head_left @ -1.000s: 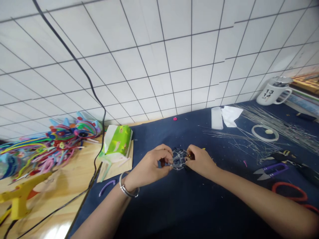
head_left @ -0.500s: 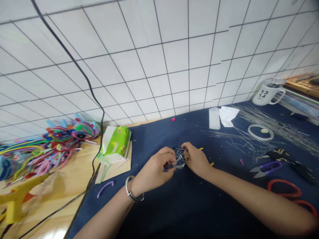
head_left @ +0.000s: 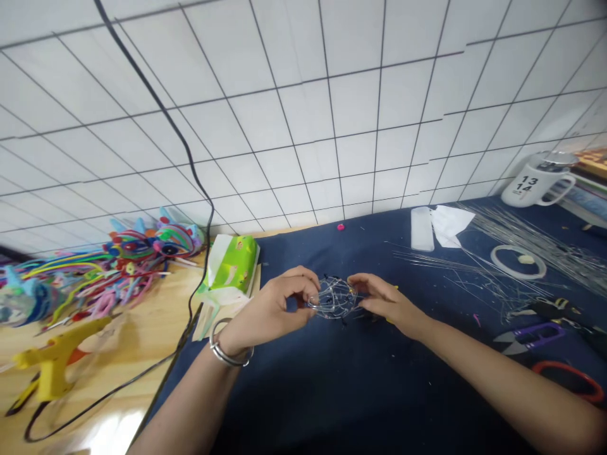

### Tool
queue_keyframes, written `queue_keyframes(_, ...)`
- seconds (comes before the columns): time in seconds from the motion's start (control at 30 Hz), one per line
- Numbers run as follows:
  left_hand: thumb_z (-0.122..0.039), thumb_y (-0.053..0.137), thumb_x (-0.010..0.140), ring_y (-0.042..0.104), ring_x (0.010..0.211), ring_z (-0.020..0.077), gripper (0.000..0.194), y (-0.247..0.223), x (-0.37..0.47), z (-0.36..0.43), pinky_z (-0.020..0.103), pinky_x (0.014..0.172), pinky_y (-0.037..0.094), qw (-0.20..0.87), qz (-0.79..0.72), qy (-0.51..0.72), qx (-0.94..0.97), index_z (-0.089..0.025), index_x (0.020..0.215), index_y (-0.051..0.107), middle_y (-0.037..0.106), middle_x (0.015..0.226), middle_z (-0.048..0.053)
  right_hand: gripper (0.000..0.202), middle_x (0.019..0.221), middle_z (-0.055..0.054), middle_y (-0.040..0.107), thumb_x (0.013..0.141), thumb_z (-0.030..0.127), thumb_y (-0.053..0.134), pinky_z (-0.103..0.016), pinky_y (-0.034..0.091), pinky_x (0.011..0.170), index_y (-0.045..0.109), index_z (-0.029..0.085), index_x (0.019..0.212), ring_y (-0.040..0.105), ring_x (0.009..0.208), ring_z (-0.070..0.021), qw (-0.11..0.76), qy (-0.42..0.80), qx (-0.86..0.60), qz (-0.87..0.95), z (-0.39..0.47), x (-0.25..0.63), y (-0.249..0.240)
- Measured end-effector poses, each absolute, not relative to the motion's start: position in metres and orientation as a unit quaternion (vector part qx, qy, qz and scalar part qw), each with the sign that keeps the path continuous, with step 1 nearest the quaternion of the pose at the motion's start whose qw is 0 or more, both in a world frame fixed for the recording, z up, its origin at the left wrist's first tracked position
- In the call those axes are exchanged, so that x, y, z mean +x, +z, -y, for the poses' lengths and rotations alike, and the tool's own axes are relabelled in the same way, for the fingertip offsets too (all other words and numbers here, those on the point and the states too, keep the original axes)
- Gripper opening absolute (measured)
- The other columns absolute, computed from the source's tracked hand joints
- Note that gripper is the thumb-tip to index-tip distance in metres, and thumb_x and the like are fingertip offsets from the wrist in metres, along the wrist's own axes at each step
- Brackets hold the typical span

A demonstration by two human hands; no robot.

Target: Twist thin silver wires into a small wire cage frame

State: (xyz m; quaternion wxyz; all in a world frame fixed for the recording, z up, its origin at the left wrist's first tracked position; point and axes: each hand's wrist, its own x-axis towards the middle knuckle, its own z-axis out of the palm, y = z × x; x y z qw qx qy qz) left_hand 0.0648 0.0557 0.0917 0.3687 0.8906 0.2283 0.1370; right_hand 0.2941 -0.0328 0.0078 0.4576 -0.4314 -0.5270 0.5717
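A small rounded wire frame (head_left: 336, 298), made of bent silvery wires with some dark bits at the joints, is held above the dark blue cloth. My left hand (head_left: 279, 306), with a silver bangle at the wrist, pinches its left side between thumb and fingers. On the opposite side, my right hand (head_left: 391, 305) grips the frame's edge with thumb and fingertips. Something yellow (head_left: 391, 321) shows in part beneath the right hand; what it is stays hidden.
At right lie loose wires (head_left: 526, 237), a coil (head_left: 518, 261), purple snips (head_left: 531, 337), red-handled scissors (head_left: 569, 379) and a white mug (head_left: 528, 183). Leftward are a green tissue pack (head_left: 239, 262), a yellow glue gun (head_left: 54, 360), colourful pipe-cleaner pieces (head_left: 137, 253) and a black cord (head_left: 183, 142).
The view has shifted left. My right hand's fingers have opened out and drawn back to the frame's edge, so more of the wire frame shows. My left hand keeps its pinch.
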Motion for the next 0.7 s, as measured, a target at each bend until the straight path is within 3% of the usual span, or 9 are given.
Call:
queue_keyframes(0.23, -0.007, 0.056, 0.071, 0.051, 0.081, 0.0119, 0.011, 0.083, 0.057, -0.065, 0.026, 0.073, 0.046, 0.458, -0.201, 0.15, 0.853, -0.014, 0.079, 0.057, 0.051, 0.095, 0.005, 0.045, 0.134, -0.005, 0.04, 0.079, 0.016, 0.048, -0.038, 0.044, 0.089, 0.047, 0.026, 0.122, 0.039, 0.122, -0.0222, 0.478, 0.66, -0.366, 0.449, 0.032, 0.294, 0.013)
queue_keyframes(0.4, -0.004, 0.058, 0.069, 0.051, 0.079, 0.0117, 0.015, 0.079, 0.061, -0.066, 0.027, 0.073, 0.046, 0.505, -0.173, 0.137, 0.834, -0.014, 0.079, 0.057, 0.05, 0.093, 0.005, 0.049, 0.123, -0.006, 0.049, 0.073, 0.013, 0.058, -0.036, 0.047, 0.083, 0.048, 0.025, 0.119, 0.051, 0.107, -0.02, 0.448, 0.686, -0.353, 0.451, 0.034, 0.289, 0.017)
queue_keyframes(0.53, -0.004, 0.058, 0.069, 0.051, 0.079, 0.0116, 0.015, 0.078, 0.061, -0.067, 0.027, 0.072, 0.047, 0.514, -0.175, 0.141, 0.828, -0.014, 0.08, 0.057, 0.05, 0.093, 0.005, 0.032, 0.103, -0.005, 0.058, 0.074, 0.014, 0.059, -0.033, 0.047, 0.08, 0.054, 0.02, 0.105, 0.057, 0.091, -0.0153, 0.448, 0.67, -0.376, 0.457, 0.035, 0.288, 0.016)
queue_keyframes(0.7, -0.006, 0.059, 0.069, 0.051, 0.079, 0.0119, 0.014, 0.076, 0.06, -0.068, 0.027, 0.072, 0.047, 0.521, -0.175, 0.144, 0.823, -0.015, 0.08, 0.058, 0.05, 0.093, 0.005, 0.02, 0.101, -0.005, 0.058, 0.077, 0.017, 0.056, -0.032, 0.047, 0.079, 0.056, 0.018, 0.096, 0.056, 0.089, -0.0149, 0.453, 0.67, -0.391, 0.439, 0.035, 0.29, 0.017)
